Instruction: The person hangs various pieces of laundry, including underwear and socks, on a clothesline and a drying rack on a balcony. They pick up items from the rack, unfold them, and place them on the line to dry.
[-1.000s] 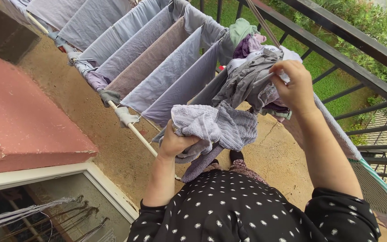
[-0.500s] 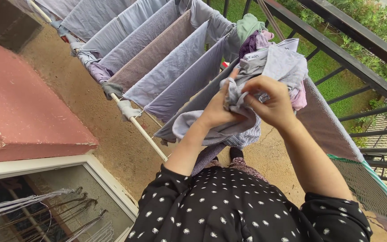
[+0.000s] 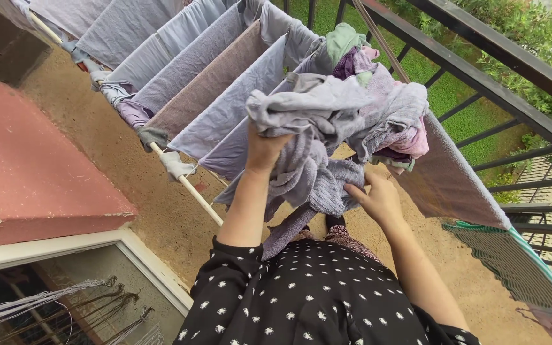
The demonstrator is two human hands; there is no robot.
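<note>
On a balcony beside a loaded drying rack point(image 3: 186, 185), a person gathered grey laundry in both hands.

Above the speckled concrete floor point(image 3: 129, 172), the left hand point(image 3: 264, 148) was raised with its fingers clamped shut on the upper edge of a pale grey cloth point(image 3: 314, 105), which bunched over the hand and hung down in front of the person's dotted black top point(image 3: 314, 294). Lower and to the right, the right hand point(image 3: 373, 197) gripped the hanging end of a ribbed grey towel point(image 3: 327, 185), fingers curled into its folds. Just behind both, a heap of mixed garments point(image 3: 391, 121) in grey, pink and purple sat on the rack's near end, touching the held cloth. Long grey and mauve sheets point(image 3: 225, 83) hung in rows across the rack, near a dark metal railing point(image 3: 480, 83) with grass beyond.
</note>
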